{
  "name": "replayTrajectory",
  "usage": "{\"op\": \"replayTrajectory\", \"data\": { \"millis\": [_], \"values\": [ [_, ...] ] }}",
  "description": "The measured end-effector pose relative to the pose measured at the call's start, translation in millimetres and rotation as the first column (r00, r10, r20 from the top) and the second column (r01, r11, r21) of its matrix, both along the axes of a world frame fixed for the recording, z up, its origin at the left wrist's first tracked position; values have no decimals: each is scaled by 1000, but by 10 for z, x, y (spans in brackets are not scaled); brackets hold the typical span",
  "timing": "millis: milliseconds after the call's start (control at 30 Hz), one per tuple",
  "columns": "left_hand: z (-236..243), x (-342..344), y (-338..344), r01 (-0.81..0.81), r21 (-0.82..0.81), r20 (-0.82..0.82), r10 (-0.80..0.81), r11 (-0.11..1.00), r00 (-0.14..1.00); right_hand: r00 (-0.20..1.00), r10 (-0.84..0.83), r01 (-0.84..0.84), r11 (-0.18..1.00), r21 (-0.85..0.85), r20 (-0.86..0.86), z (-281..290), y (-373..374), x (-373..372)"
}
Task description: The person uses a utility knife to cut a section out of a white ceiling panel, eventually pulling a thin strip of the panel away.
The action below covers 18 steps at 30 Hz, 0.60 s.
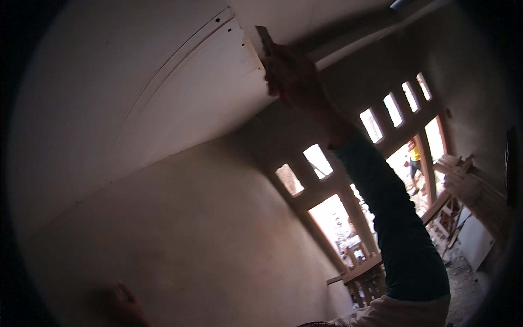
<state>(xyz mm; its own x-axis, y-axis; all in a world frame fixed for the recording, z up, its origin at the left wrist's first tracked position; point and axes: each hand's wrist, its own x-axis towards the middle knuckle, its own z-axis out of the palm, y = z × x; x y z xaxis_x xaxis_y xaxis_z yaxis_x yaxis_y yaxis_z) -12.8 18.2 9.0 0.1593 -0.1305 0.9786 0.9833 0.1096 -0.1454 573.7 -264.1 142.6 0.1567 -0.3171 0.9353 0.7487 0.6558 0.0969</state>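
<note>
My right hand (291, 76) is raised overhead, shut on a flat-bladed scraper (265, 38) whose blade presses against the white ceiling board (180, 82) near a seam with dark screw dots. My right forearm wears a dark teal sleeve. My left hand (122, 305) shows dimly at the lower left, resting flat on the plastered wall (218, 234), fingers spread, holding nothing.
A wooden window frame (348, 180) with several small upper panes lets in bright light at centre right. Stacked timber planks (468, 185) lean at the right wall. Outside stands a person in a yellow top (415, 155). Rubble lies on the floor (463, 272).
</note>
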Motion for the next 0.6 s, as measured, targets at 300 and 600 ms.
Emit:
{"op": "replayTrajectory", "data": {
  "millis": [300, 600],
  "values": [
    [-83, 275, -248, 218, 103, -78, -210, 971, 974, 749, 659, -608, 724, 326, -69, 666, 433, -369],
    [0, 631, -642, 150, 74, -41, -147, 986, 988, 678, 735, -676, 627, 387, -6, 859, 269, 120]
  ]
}}
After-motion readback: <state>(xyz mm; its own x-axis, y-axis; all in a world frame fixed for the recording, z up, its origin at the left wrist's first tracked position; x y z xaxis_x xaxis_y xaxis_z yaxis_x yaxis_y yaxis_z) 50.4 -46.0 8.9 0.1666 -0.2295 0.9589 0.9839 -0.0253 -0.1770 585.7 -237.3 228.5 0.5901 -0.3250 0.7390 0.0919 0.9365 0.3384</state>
